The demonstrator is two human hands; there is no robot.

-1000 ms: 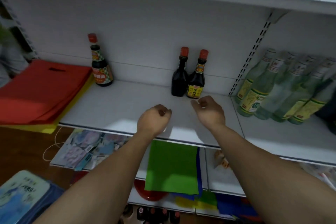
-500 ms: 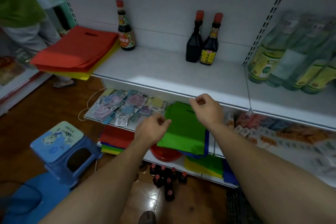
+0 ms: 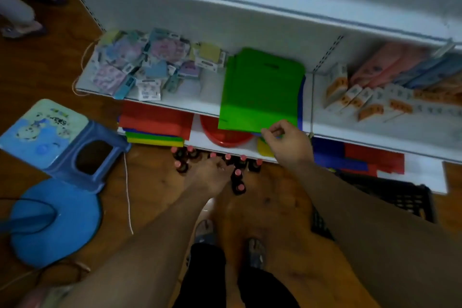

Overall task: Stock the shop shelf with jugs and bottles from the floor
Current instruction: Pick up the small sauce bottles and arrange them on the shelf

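Observation:
Several small dark bottles with red caps point(image 3: 237, 184) stand in a cluster on the wooden floor, just in front of the lowest shelf. My left hand point(image 3: 212, 174) reaches down into that cluster with its fingers pointing at the caps. Blur hides whether it touches or grips a bottle. My right hand point(image 3: 287, 144) hovers higher, by the front edge of a stack of green bags point(image 3: 260, 92), fingers curled in and holding nothing. The white shelf point(image 3: 250, 5) that takes the bottles runs across the top of the view; its surface is out of sight.
A blue plastic stool point(image 3: 57, 137) and a round blue base point(image 3: 55, 222) stand on the floor at left, with a white cord point(image 3: 127, 195) beside them. A black crate point(image 3: 390, 197) sits at right. My feet point(image 3: 207, 232) are below. Another person's legs point(image 3: 17, 12) are at top left.
My view has tipped from the sauce-bottle shelf down to the floor. Both hands dropped; the left went down to the floor bottles, the right stopped by the green bags.

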